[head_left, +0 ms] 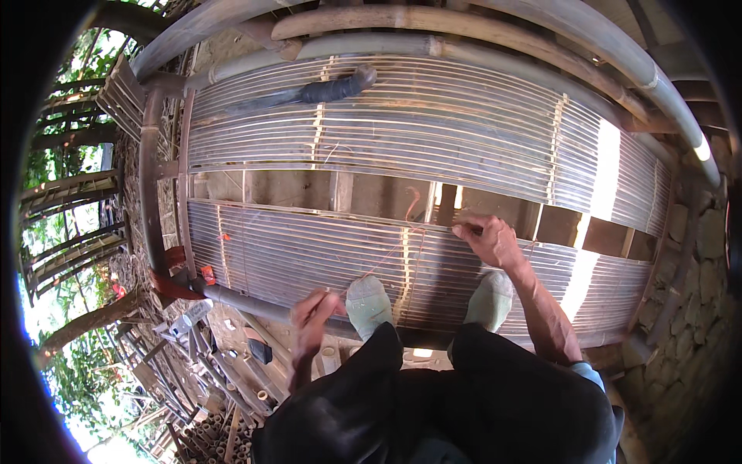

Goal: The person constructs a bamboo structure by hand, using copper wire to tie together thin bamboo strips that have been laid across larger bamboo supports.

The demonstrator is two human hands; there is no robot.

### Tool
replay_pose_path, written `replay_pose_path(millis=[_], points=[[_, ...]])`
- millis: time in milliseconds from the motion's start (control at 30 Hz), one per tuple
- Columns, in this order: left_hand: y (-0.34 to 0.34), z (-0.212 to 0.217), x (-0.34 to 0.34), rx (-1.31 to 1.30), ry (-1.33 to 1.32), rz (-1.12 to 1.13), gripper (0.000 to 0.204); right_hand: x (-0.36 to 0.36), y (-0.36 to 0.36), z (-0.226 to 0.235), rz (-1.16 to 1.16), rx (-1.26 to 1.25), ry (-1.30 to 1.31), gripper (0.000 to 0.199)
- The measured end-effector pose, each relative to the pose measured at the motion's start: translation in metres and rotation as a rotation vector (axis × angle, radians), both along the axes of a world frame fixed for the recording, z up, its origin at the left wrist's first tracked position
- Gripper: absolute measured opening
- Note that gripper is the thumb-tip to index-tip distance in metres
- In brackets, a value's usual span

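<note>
My left hand (315,311) is closed in a pinch, low over the near edge of the nearer bamboo slat panel (301,241). My right hand (491,238), fingers curled together, is at that panel's far edge beside the gap. What either hand pinches is too small to make out. A thin orange cord (415,203) curls up over the gap and the panel edge; a fine strand slants from there toward my left hand. On the farther slat panel (440,127) lies a long blade with a dark wrapped handle (328,91).
My feet in pale socks (368,303) rest on the nearer panel. Crosspieces (340,191) span the gap between panels. Thick bamboo poles (379,46) frame the far side. A red cloth (175,280) wraps the left post. Cut bamboo pieces (220,433) are heaped at lower left; stonework (680,309) stands right.
</note>
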State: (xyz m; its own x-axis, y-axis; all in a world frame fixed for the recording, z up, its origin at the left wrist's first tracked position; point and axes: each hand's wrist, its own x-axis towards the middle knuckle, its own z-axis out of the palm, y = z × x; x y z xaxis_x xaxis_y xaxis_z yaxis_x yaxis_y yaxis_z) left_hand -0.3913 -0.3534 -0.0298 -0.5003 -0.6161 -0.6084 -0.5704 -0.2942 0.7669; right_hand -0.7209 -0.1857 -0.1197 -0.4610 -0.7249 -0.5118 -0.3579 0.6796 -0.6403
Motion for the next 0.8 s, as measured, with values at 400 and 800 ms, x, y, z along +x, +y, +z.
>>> replay_pose_path(millis=[400,800], points=[[0.04,0.036,0.016,0.537,1.134,0.367,0.047,-0.021,-0.04,-0.025,0.263,0.2,-0.537,0.057],[0.046,0.058,0.047,0.471,0.598,0.663,0.049,-0.014,-0.03,-0.022,0.269,0.084,-0.429,0.05]])
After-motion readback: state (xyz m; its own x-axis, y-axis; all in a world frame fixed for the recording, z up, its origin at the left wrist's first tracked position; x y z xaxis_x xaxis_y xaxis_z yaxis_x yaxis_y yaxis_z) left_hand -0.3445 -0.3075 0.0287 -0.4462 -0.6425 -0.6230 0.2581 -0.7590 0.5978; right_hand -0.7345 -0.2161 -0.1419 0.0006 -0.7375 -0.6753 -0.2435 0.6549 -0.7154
